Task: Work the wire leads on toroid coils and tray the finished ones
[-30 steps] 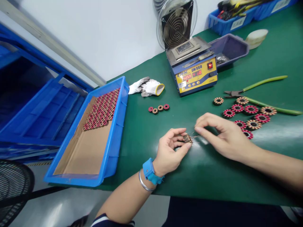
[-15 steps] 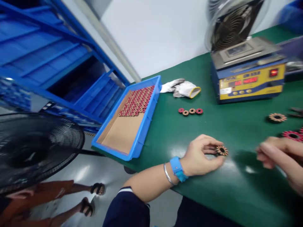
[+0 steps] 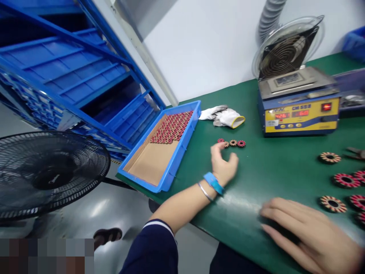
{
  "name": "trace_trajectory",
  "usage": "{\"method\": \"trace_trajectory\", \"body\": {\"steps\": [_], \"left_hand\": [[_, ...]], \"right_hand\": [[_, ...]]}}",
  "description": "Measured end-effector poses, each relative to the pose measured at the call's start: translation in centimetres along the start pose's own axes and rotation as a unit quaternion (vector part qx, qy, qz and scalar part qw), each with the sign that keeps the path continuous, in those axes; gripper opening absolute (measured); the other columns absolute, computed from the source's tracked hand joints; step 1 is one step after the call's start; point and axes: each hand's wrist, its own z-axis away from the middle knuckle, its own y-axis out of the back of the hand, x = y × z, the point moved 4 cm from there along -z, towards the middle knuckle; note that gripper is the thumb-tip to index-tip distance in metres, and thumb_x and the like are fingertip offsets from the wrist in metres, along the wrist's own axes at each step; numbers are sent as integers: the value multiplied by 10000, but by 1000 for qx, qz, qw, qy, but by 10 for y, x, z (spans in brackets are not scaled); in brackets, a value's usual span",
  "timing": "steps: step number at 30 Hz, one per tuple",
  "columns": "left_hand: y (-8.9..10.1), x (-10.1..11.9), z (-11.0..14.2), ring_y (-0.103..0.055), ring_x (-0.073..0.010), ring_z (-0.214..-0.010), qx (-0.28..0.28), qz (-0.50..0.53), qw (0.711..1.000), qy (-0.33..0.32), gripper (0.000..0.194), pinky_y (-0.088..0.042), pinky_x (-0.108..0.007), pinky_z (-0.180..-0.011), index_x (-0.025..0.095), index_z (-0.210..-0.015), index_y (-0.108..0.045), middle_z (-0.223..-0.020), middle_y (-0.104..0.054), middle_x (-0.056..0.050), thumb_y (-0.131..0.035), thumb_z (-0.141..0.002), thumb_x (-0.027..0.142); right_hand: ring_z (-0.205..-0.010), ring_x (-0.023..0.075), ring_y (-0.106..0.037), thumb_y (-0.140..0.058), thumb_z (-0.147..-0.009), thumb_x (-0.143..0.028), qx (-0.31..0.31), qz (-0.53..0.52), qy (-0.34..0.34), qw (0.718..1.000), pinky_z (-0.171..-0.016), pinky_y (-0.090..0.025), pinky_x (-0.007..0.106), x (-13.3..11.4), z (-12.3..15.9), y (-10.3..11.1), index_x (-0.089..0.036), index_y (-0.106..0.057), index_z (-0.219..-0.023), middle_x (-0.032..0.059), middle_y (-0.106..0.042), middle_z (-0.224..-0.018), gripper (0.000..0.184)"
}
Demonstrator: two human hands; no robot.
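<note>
My left hand (image 3: 224,163) reaches over the table with thumb and fingers apart, beside a short row of small ring-shaped copper-wound cores. Its fingers partly cover the row's near left end, where a tan core (image 3: 226,144) shows; a pink core (image 3: 241,143) closes the right end. I see nothing between those fingers. Low over the green table, my right hand (image 3: 308,228) is slightly blurred. Its fingers are stretched out and the thumb stands apart, with a dark gap between; no core shows there, though the space beneath is hidden.
A blue tray (image 3: 178,154) lined with cardboard holds many small cores at its far end. White gloves (image 3: 224,116) lie near it. Behind stands a yellow-fronted heating unit (image 3: 299,118). Larger cores (image 3: 333,204) and pliers (image 3: 356,153) are at right. A black fan (image 3: 51,177) stands left.
My left hand has moved left and away from me to the row; the core it held is out of sight. My right hand has come left and nearer. The view has shifted.
</note>
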Motion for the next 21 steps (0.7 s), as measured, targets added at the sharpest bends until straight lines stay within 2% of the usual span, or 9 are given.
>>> {"method": "trace_trajectory", "body": {"steps": [2, 5, 7, 10, 13, 15, 17, 19, 21], "left_hand": [[13, -18, -33, -569, -314, -1313, 14, -30, 999, 22, 569, -439, -507, -1158, 112, -1302, -566, -1408, -563, -215, -715, -755, 65], [16, -32, -69, -521, -348, -1370, -20, -41, 999, 12, 500, -345, -540, -1225, 140, -1159, -670, -1408, -588, -184, -781, -678, 63], [14, -34, -79, -576, -330, -1303, -44, -34, 998, 4, 369, -354, -547, -1217, 165, -1020, -718, -1289, -673, -140, -793, -672, 68], [13, -33, -81, -631, -283, -1208, -53, -9, 999, 2, 218, -403, -513, -1187, 156, -894, -714, -1153, -723, -126, -786, -701, 83], [16, -28, -64, -689, -232, -1047, -60, 30, 998, 19, 214, -534, -455, -1039, 108, -986, -690, -1106, -726, -161, -733, -778, 126], [12, -22, -39, -707, -191, -886, -100, 63, 993, 31, 308, -599, -382, -861, 83, -1125, -663, -1033, -739, -155, -689, -831, 169], [4, -12, -9, -702, -169, -813, -167, 99, 980, 35, 379, -595, -306, -741, 90, -1160, -668, -986, -747, -130, -736, -811, 221], [-7, 1, 20, -688, -152, -777, -265, 155, 951, 26, 401, -572, -261, -682, 109, -1134, -694, -954, -748, -107, -789, -779, 270], [-14, 14, 39, -658, -128, -737, -325, 179, 928, -22, 346, -551, -243, -664, 128, -1078, -720, -930, -735, -83, -799, -767, 259]], "right_hand": [[-947, 273, -769, -608, -933, -283, -28, 65, 45, 996, -762, -658, 398, -8, -10, -7, -243, -697, -1180, 95, -776, -1148, 266], [-1079, 344, -743, -576, -955, -368, -37, 156, 58, 985, -851, -647, 531, -2, -13, -13, -169, -661, -1268, 176, -721, -1300, 381], [-1105, 376, -729, -554, -973, -409, -26, 199, 28, 979, -864, -630, 591, 11, -9, -12, -145, -654, -1277, 206, -698, -1329, 415], [-1123, 396, -714, -551, -983, -445, -15, 214, -22, 976, -862, -615, 623, 30, -4, -8, -147, -654, -1276, 210, -687, -1336, 430], [-1137, 369, -710, -565, -988, -458, 0, 156, -76, 985, -890, -615, 587, 38, -3, -2, -174, -631, -1308, 186, -693, -1323, 433], [-1127, 330, -717, -568, -995, -442, 15, 92, -128, 987, -905, -621, 527, 39, -6, 3, -188, -611, -1328, 172, -700, -1300, 421], [-1097, 298, -728, -589, -989, -421, 24, 29, -173, 984, -899, -625, 470, 38, -9, 8, -200, -611, -1315, 158, -709, -1266, 395], [-1064, 282, -738, -627, -968, -411, 33, -16, -205, 978, -901, -622, 445, 39, -13, 13, -196, -609, -1309, 144, -727, -1208, 404], [-1029, 273, -748, -676, -931, -408, 49, -54, -237, 969, -888, -624, 418, 41, -17, 19, -181, -609, -1296, 131, -747, -1136, 435]]}}
